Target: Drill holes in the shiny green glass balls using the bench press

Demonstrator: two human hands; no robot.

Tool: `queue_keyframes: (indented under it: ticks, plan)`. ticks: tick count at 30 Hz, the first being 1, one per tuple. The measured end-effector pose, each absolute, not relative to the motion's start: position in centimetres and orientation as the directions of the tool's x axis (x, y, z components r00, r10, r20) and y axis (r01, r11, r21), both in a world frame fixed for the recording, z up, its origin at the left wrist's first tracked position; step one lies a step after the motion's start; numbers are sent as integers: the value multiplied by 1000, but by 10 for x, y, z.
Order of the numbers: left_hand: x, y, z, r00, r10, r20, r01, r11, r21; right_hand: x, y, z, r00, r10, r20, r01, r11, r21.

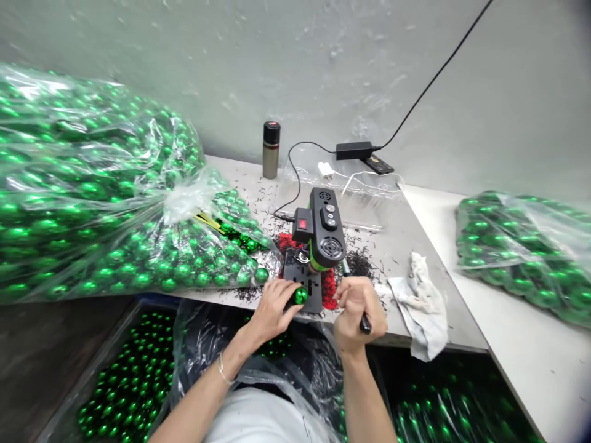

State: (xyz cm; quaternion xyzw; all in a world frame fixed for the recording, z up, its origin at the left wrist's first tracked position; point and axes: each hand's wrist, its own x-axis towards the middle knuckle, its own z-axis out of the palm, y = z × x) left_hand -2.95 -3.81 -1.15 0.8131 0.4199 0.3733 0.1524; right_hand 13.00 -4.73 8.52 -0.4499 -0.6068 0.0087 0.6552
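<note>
My left hand [275, 309] holds a shiny green ball [300, 296] between thumb and fingers, over the front of a black metal base plate [314, 295]. On that plate stands a small black machine [329, 231] with round vents, buttons and a red switch. My right hand [359, 312] is closed around the black handle of a lever [365, 323] that runs up to the machine's right side. Red shredded material [329, 289] and small black bits [360, 263] lie around the base.
Large clear bags of green balls [92, 203] fill the left; another bag [521, 252] lies right. A flask [271, 151], a power adapter [354, 151] and cables stand behind. A crumpled cloth [422, 307] hangs over the front edge. Below are more green balls [133, 375].
</note>
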Motion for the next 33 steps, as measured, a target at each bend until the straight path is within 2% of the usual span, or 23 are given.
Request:
queue_keyframes:
  ticks: [4,7,10,12,18,21,23,25,27,29,31,33]
  plan:
    - [-55,-45,-1,443,745,498,603,-659,450,123,-47,83,301,505,809,514,628,-584]
    - [-69,-22,14,335,806,489,755,-539,372,119,-46,76,335,496,801,487,637,-598]
    - [-80,2,28,252,886,389,879,-378,292,119,-46,74,324,499,804,495,635,-594]
    - [-87,7,34,262,916,303,912,-337,234,120,-46,74,314,496,809,502,636,-585]
    - [-91,2,36,368,924,106,905,-382,189,119,-45,71,334,499,800,485,637,-599]
    - [-81,5,32,369,927,64,907,-374,193,119,-45,71,337,498,799,480,640,-601]
    - [-73,9,26,372,924,84,895,-381,233,119,-45,70,337,496,801,485,637,-599]
    - [-69,13,19,373,917,138,855,-398,332,119,-45,69,330,494,804,494,635,-594]
    - [-67,15,11,342,913,222,764,-408,500,120,-45,67,322,493,808,500,636,-587]
    - [-68,15,8,241,932,269,609,-361,706,121,-45,65,316,493,810,500,639,-584]
    - [-69,13,10,105,978,179,373,-205,905,121,-45,64,319,495,808,498,638,-587]
    - [-67,11,16,25,999,-21,63,20,998,120,-46,65,326,501,802,497,631,-596]
